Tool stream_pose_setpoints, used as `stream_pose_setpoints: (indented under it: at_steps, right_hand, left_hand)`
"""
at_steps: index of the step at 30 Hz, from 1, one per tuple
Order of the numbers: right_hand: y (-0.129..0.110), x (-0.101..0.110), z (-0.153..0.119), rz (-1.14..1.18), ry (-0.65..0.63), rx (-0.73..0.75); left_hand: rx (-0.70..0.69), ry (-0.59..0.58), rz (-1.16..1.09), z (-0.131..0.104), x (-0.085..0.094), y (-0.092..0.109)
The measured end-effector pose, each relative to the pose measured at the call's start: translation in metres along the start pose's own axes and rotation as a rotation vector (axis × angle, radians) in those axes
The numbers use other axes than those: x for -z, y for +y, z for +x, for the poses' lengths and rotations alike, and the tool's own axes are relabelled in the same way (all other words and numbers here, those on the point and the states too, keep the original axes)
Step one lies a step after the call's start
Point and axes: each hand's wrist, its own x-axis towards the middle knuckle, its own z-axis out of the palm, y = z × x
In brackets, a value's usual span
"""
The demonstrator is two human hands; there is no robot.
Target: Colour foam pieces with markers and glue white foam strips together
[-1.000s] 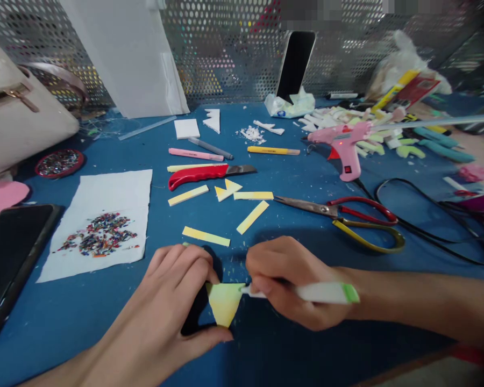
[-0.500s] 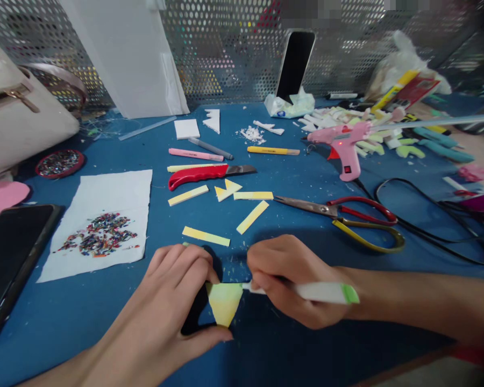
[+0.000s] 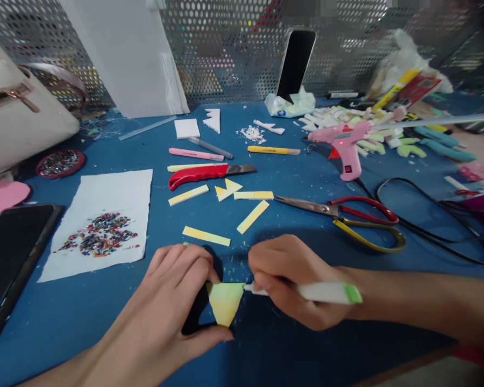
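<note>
Between the thumb and fingers of my left hand (image 3: 181,298) is a small tapered piece (image 3: 225,303), pale green along its wide top and yellow toward its narrow bottom. My right hand (image 3: 292,282) grips a white marker (image 3: 326,293) with a green end. The marker's tip meets the upper right corner of the piece. Just beyond my hands lie several yellow strips (image 3: 206,236), one of them partly green. A zigzag-cut yellow piece (image 3: 228,190) rests among them.
A red-handled knife (image 3: 201,174) and scissors (image 3: 334,207) lie ahead. To the right stands a pink glue gun (image 3: 344,142) with a black cord. Beads sit on a white paper (image 3: 125,188) at left, beside a phone (image 3: 16,258). Another phone (image 3: 296,64) leans against the perforated panel.
My right hand has shifted very slightly right with the marker. Green now reaches the upper right corner of the piece. My left hand stays in place.
</note>
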Motion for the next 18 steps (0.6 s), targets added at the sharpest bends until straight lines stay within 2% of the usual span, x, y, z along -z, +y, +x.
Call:
stream_pose_setpoints:
  at_steps: [2,6,10,14,18]
  right_hand:
    - [-0.0008,-0.0001,0.0001,0.003,-0.025,0.034]
    - [-0.0009,-0.0004,0.0001,-0.003,0.018,-0.026]
    - [-0.0001,-0.0007,-0.0007,-0.004,-0.017,0.033]
    - [0.0,-0.0007,-0.0005,0.007,0.019,-0.037]
    - [-0.0004,-0.0012,0.0,-0.01,-0.043,0.01]
  left_hand:
    - [0.003,0.005,0.003,0.0006,-0.0007,0.0]
    - [-0.001,0.006,0.007,0.0017,-0.001,-0.0004]
    - [0.004,0.006,0.007,0.0018,-0.0006,-0.0008]
    - [-0.005,0.0,0.003,0.0014,-0.0011,-0.0002]
    - [-0.004,0.002,0.004,0.0001,-0.0013,0.0006]
